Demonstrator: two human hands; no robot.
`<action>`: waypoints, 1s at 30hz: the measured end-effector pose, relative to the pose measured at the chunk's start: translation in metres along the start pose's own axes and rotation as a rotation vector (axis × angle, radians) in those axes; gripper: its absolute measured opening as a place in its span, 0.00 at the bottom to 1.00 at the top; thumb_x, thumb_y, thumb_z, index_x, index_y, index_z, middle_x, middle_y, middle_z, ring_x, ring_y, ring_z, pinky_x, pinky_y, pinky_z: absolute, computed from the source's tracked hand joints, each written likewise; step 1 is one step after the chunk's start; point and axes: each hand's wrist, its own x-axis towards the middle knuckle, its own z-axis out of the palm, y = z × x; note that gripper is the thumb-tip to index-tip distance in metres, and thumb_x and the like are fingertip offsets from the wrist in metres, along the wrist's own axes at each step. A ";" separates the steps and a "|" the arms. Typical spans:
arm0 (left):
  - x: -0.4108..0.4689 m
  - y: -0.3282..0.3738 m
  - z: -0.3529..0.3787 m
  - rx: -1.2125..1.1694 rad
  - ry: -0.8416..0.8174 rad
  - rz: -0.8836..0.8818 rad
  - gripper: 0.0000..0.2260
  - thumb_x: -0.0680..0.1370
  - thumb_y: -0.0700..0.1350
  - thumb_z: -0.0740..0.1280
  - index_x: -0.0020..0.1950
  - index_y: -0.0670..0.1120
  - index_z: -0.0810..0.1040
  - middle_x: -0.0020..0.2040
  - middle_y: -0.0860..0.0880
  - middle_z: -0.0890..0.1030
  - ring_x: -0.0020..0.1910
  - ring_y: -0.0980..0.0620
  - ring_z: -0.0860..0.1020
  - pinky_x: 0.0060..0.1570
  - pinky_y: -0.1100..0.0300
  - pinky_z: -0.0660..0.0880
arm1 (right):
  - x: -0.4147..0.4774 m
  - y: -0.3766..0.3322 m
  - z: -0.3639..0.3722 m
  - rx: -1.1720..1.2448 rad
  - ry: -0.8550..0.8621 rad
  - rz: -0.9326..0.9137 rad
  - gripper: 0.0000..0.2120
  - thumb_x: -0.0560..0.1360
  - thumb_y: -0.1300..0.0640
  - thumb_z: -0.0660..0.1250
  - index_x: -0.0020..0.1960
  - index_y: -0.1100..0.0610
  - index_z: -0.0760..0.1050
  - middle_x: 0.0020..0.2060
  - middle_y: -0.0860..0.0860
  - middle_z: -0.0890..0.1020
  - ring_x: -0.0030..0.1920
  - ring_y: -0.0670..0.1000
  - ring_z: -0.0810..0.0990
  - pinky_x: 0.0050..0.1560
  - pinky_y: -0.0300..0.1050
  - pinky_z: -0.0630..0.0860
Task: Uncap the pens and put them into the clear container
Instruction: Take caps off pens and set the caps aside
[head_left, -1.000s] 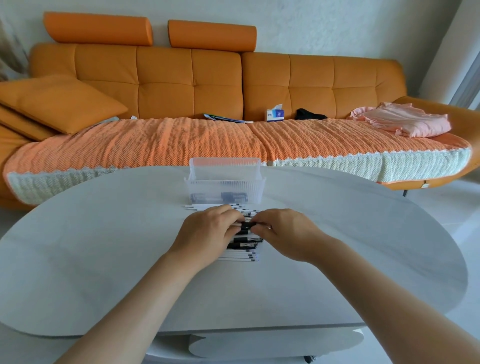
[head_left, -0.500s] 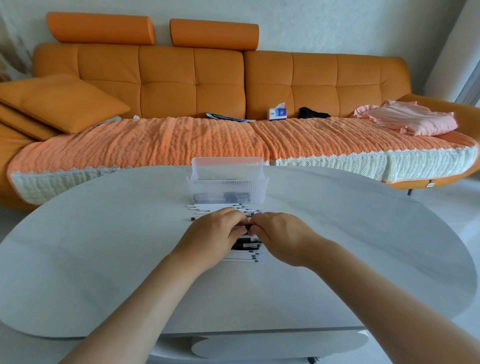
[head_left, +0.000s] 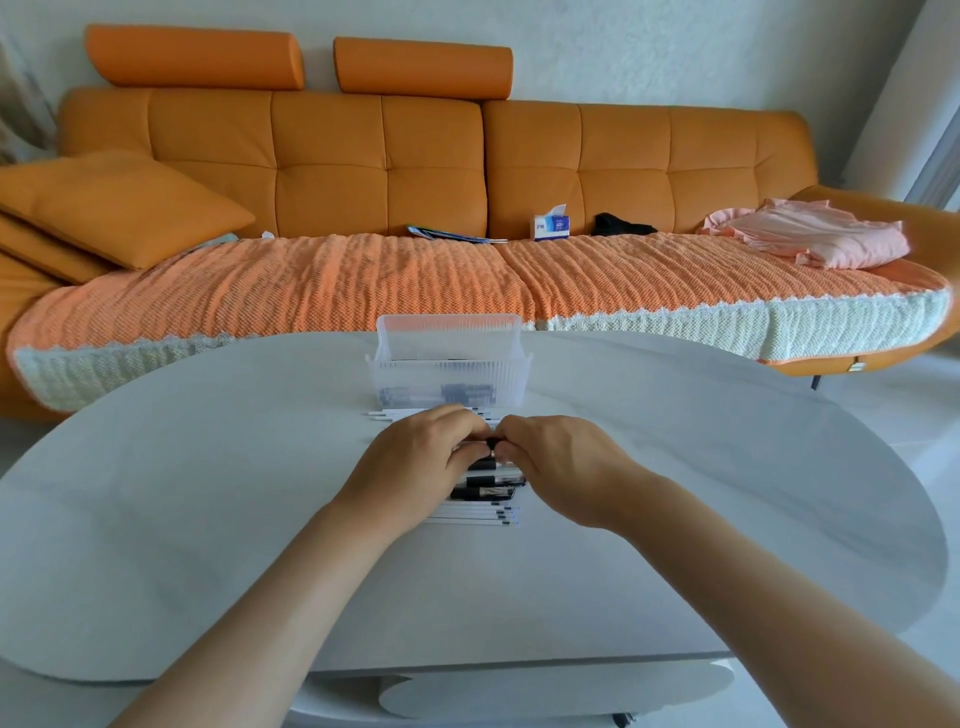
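A row of white pens with black caps (head_left: 483, 506) lies on the grey table (head_left: 208, 493) in front of me. My left hand (head_left: 421, 462) and my right hand (head_left: 561, 462) meet fingertip to fingertip over the row, both pinching one black-capped pen (head_left: 491, 446) between them. Most of that pen is hidden under my fingers. The clear container (head_left: 449, 371) stands just beyond my hands, with dark pen parts lying in its bottom. A few more white pens (head_left: 387, 414) lie between it and my hands.
An orange sofa (head_left: 384, 171) with a knitted throw runs along the far side of the table. On it lie a tissue box (head_left: 550, 226), a magazine, a black item and pink clothes (head_left: 815, 239).
My hands have drawn closer together over the pen row and shifted slightly toward the container. The view has tilted a little.
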 end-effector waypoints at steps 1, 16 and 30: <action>0.000 0.000 0.001 0.010 -0.008 0.013 0.03 0.77 0.45 0.69 0.50 0.51 0.80 0.44 0.57 0.79 0.42 0.56 0.77 0.39 0.55 0.75 | 0.000 0.000 0.001 -0.005 -0.007 -0.003 0.12 0.84 0.51 0.53 0.49 0.54 0.72 0.38 0.50 0.77 0.38 0.54 0.75 0.39 0.52 0.72; 0.003 0.003 0.011 -0.044 -0.024 -0.050 0.02 0.77 0.45 0.70 0.48 0.51 0.80 0.42 0.59 0.78 0.43 0.58 0.76 0.40 0.63 0.72 | -0.006 0.011 0.001 0.078 -0.046 0.026 0.12 0.84 0.49 0.53 0.50 0.54 0.72 0.35 0.51 0.76 0.37 0.55 0.74 0.39 0.53 0.70; 0.006 -0.002 0.005 0.197 -0.046 -0.103 0.05 0.77 0.53 0.68 0.52 0.57 0.77 0.48 0.60 0.78 0.35 0.58 0.71 0.36 0.60 0.68 | -0.013 0.046 0.003 0.202 -0.051 0.275 0.10 0.77 0.57 0.68 0.57 0.47 0.80 0.47 0.43 0.77 0.46 0.45 0.77 0.48 0.38 0.73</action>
